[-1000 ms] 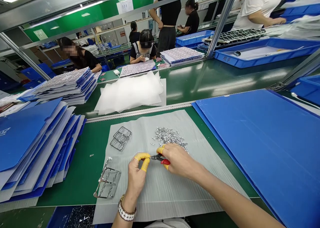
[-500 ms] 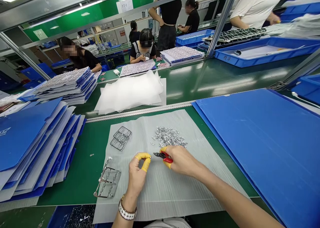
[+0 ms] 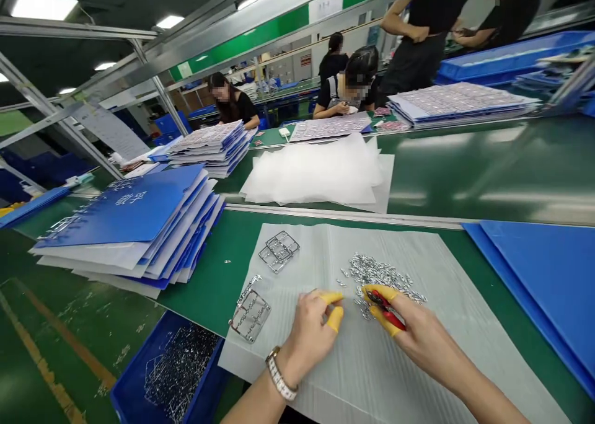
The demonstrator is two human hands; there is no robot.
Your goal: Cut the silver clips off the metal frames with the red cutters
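My right hand (image 3: 413, 325) is wrapped round red-handled nippers (image 3: 388, 311), with yellow finger covers on its thumb and a finger. It hovers at the near edge of a pile of small shiny metal-coloured pieces (image 3: 379, 269). To its left is my left hand (image 3: 311, 328), its yellow-covered thumb and forefinger curved with a gap between the tips. I see nothing between them. Left of that hand lie shiny rectangular part frames (image 3: 251, 315), and farther back are more such frames (image 3: 279, 250). All rest on a white foam sheet (image 3: 307, 275).
A stack of blue and white sheets (image 3: 139, 213) stands at left. Below the table edge, a blue bin (image 3: 125, 387) holds dark shiny scraps. Blue boards (image 3: 543, 269) lie at right, white foam sheets (image 3: 316, 170) at the back. Several people work beyond.
The view has swung left, bringing the scrap bin into sight. My right hand with the nippers has moved against the pile. My left thumb and forefinger tips, earlier at a tiny piece, now show nothing.
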